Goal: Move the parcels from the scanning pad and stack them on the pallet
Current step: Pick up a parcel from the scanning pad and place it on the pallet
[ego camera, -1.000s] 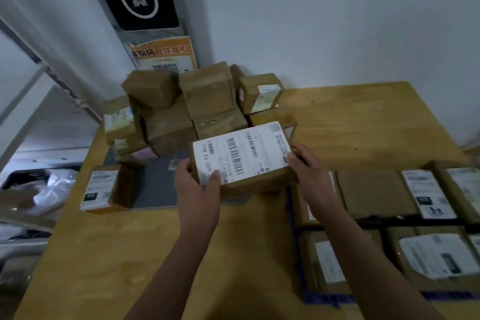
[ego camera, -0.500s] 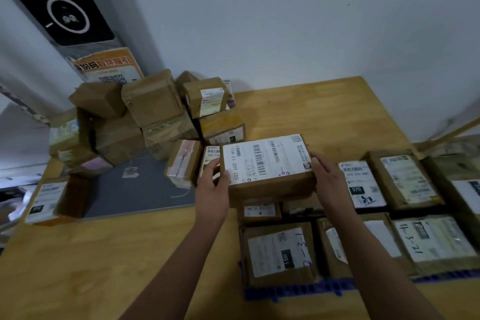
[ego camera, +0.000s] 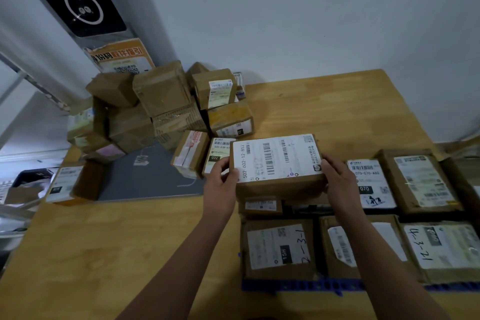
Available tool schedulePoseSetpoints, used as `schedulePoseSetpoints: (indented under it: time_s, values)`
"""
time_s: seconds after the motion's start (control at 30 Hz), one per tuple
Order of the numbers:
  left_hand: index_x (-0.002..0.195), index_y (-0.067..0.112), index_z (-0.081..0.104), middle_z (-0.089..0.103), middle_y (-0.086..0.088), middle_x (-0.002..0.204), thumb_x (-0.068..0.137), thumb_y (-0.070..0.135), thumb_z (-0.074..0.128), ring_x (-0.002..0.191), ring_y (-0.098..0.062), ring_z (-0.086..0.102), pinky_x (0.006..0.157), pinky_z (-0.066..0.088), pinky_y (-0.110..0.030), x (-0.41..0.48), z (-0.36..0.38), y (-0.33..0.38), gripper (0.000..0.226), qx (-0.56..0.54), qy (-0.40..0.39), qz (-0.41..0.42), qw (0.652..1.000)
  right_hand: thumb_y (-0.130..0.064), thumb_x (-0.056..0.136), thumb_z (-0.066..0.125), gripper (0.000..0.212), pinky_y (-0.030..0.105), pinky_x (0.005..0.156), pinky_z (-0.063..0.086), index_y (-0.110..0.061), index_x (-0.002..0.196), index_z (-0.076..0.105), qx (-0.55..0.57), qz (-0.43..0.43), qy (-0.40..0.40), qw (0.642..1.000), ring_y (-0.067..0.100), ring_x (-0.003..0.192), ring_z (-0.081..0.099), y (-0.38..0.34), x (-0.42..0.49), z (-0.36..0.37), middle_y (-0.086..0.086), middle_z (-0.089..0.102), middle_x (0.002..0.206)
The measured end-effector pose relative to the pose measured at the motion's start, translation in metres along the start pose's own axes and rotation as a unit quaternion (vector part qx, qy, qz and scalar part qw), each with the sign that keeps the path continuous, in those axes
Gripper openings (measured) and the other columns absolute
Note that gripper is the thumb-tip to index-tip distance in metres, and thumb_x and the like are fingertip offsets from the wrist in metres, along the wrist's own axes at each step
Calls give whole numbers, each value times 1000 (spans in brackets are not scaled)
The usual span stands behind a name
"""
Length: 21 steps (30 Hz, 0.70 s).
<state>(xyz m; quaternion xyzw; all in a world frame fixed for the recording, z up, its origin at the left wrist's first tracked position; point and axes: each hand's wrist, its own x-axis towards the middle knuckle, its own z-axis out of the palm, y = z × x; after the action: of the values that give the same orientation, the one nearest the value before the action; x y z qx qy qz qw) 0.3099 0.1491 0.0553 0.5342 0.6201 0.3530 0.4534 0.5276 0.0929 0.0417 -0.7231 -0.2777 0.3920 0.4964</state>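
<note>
You carry the white-labelled parcel [ego camera: 275,161] clamped between both hands, left hand [ego camera: 220,186] wrapping its left end with the thumb on top and right hand [ego camera: 337,182] pressing its right end, fingers curled round the edge. A second ago this box hung over the near edge of the grey scanning pad [ego camera: 145,176]; now it has swung right, clear of the pad, and sits above the back-left part of the blue pallet [ego camera: 298,285]. It hangs over a small low parcel [ego camera: 261,205], just behind the parcel marked 2-3-1 [ego camera: 279,247] and left of the 070 parcel [ego camera: 368,184]. Can't tell if it is touching the small box below yet; it looks held up, label face up, roughly level. So the transfer is mostly done and what remains is lowering and letting go, likely as a second layer since the row beneath looks full. Plenty left after that: the pile of brown boxes [ego camera: 161,101] crowds the pad's far side, the 032 parcel [ego camera: 218,153] stands at its right edge, and the rest of the desk [ego camera: 104,254] carries one more box at the pad's left.
</note>
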Motion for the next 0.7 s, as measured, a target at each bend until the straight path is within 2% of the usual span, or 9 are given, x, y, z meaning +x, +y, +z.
schedulePoseSetpoints:
  time_s: [0.07,0.17,0.23,0.33,0.4,0.47,0.53,0.6,0.7]
  values:
    - [126,27,57,63,17,107,99,24,53,84,18,57,61,46,-5,-1,1,0,28,6,4,-4,1000,-48,86,48,38,52,96,48,-37,118,64,7,0,-4,1000,22,108,59,-1,-1,-1,-6,66,114]
    - [127,28,56,62,17,107,99,25,53,86,15,58,62,46,-7,-2,-1,-3,28,5,10,-3,1000,-46,86,49,40,46,90,46,-32,121,63,10,-13,-14,1000,24,108,58,0,-3,-2,-2,64,116]
    - [127,28,56,63,15,112,100,25,52,90,12,60,63,47,-8,-3,0,-4,28,-14,5,0,1000,-38,96,49,32,40,87,44,-28,123,61,18,-29,-17,999,23,110,56,3,-5,-3,-3,62,117]
    - [126,35,48,57,21,112,103,29,45,92,10,56,70,46,-9,-7,4,0,24,-80,-21,-36,996,-38,101,43,31,40,91,46,-28,125,58,35,-26,-32,999,19,110,56,6,-7,-2,-9,61,115]
    - [123,42,45,56,22,112,104,37,36,98,7,53,83,46,-22,-10,6,-1,22,-112,-49,-71,990,-41,103,37,28,37,90,47,-34,117,60,62,1,-52,997,15,109,57,6,-8,-1,-9,63,114]
    - [114,46,48,58,18,111,104,43,31,101,2,54,89,45,-30,-12,8,-4,20,-123,-74,-90,986,-42,104,33,27,31,85,46,-37,105,60,86,32,-62,994,12,106,58,4,-10,0,-14,63,107]
    - [112,46,45,56,20,108,103,46,29,99,2,53,87,44,-30,-14,8,-5,19,-126,-89,-100,983,-46,102,33,27,33,88,44,-36,107,58,81,49,-67,993,16,108,57,4,-11,0,-15,60,106]
    - [118,46,44,57,18,111,102,48,30,103,-3,55,90,44,-32,-13,7,-7,21,-119,-96,-102,983,-49,101,33,27,40,99,43,-37,111,55,73,56,-74,993,20,115,53,5,-10,0,-13,58,109]
    - [123,45,48,60,13,119,101,47,37,114,-12,56,101,46,-39,-8,5,-11,25,-101,-94,-92,986,-44,102,35,24,45,106,41,-37,99,58,83,51,-82,992,21,116,53,3,-9,-3,-16,58,105]
